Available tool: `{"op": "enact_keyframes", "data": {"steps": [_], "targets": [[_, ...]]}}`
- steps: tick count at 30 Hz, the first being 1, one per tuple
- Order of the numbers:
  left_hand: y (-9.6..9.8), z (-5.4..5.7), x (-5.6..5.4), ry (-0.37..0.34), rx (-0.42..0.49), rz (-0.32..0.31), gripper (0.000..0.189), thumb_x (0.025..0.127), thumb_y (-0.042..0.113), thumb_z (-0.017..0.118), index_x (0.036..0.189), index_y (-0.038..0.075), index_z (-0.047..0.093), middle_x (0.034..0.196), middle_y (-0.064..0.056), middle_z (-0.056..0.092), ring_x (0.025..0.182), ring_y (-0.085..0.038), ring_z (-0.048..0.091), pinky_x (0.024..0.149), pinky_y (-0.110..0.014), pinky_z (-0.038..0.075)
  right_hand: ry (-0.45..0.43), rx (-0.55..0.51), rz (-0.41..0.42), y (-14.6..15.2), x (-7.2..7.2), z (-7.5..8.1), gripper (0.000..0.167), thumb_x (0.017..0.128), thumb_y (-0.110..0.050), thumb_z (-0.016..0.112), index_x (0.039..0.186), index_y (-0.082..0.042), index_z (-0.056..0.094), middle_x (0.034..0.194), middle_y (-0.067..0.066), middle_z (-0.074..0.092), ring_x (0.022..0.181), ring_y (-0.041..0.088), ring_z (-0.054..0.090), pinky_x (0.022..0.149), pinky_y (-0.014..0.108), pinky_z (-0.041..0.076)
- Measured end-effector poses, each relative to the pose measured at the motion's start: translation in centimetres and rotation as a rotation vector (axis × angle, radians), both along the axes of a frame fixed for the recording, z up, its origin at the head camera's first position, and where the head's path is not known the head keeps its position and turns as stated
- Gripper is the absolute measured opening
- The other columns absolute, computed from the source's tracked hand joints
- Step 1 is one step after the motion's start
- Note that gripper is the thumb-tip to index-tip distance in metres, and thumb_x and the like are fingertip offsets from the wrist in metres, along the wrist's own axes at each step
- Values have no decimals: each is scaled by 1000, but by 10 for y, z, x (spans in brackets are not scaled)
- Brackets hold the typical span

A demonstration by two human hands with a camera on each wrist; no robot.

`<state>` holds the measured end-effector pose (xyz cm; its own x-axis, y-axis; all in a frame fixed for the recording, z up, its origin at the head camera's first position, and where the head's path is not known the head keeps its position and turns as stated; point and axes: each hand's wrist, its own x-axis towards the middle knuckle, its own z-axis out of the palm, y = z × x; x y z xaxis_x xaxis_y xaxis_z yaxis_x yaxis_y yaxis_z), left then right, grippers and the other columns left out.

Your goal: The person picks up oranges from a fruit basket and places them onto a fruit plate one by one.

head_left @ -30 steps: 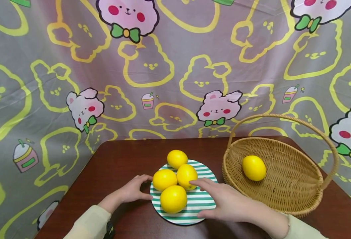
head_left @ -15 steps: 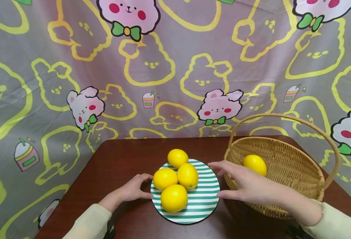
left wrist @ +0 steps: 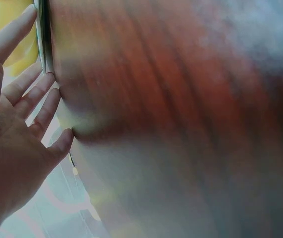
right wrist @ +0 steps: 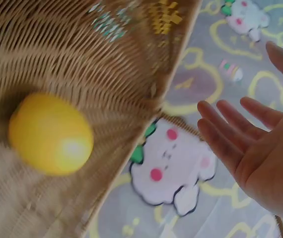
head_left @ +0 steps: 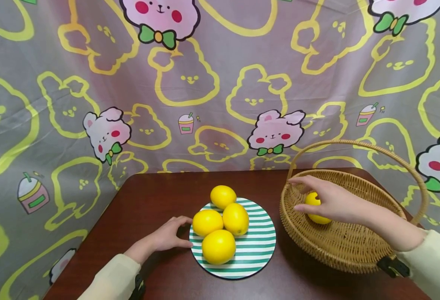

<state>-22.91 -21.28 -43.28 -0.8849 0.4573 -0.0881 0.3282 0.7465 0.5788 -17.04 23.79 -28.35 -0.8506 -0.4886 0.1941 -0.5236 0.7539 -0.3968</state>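
Note:
Several yellow lemons lie together on a round plate with green and white stripes. My left hand rests at the plate's left edge, thumb and fingertips against or close to the rim; in the left wrist view its fingers are spread loosely. Over the mouth of the wicker basket hovers my right hand, with nothing in its grasp. A single lemon lies inside the basket, partly hidden behind that hand in the head view. The right wrist view shows the right fingers extended, apart from the lemon.
The basket's arched handle rises above its right side. A dark reddish-brown table carries plate and basket. Behind it hangs a grey curtain printed with cartoon animals.
My right hand has moved right and up, from beside the lemons on the plate, across the plate's right edge, to above the basket. The left hand stays at the plate.

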Motion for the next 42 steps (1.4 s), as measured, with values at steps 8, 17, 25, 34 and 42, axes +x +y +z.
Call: {"op": "enact_keyframes", "data": {"steps": [8,17,25,34,42], "targets": [[0,0,0,6,4,-7,69,74,41,83,130,12,56,124,-5,57,111,-26,47,98,-51,39,-10,33,-55,26,-22,-1,70,84,-53,70,136,-9,51,130,12,56,107,28,61,85,49,49],[-1,1,0,15,6,-11,69,74,41,83,130,12,56,124,-5,57,111,-26,47,97,-50,39,-43,121,-94,50,-44,-10,80,85,-57,66,139,-2,47,136,20,51,118,40,52,93,57,42],[-1,1,-1,17,7,-8,69,74,41,83,130,13,56,123,-3,57,111,-25,47,98,-50,40,-97,185,-122,64,-64,-19,77,86,-52,69,137,2,47,137,28,46,121,47,47,93,61,40],[-1,1,0,2,12,-6,69,74,41,83,130,13,56,124,-4,56,112,-26,47,98,-51,39,-225,171,-79,77,-83,-30,81,83,-46,74,136,7,44,132,33,47,114,50,51,90,59,43],[0,1,0,1,9,-3,69,74,42,83,131,13,56,125,-4,56,112,-25,47,98,-51,39,-305,158,-63,81,-93,-44,85,81,-45,76,137,8,43,130,34,47,114,48,50,89,58,43]]}}
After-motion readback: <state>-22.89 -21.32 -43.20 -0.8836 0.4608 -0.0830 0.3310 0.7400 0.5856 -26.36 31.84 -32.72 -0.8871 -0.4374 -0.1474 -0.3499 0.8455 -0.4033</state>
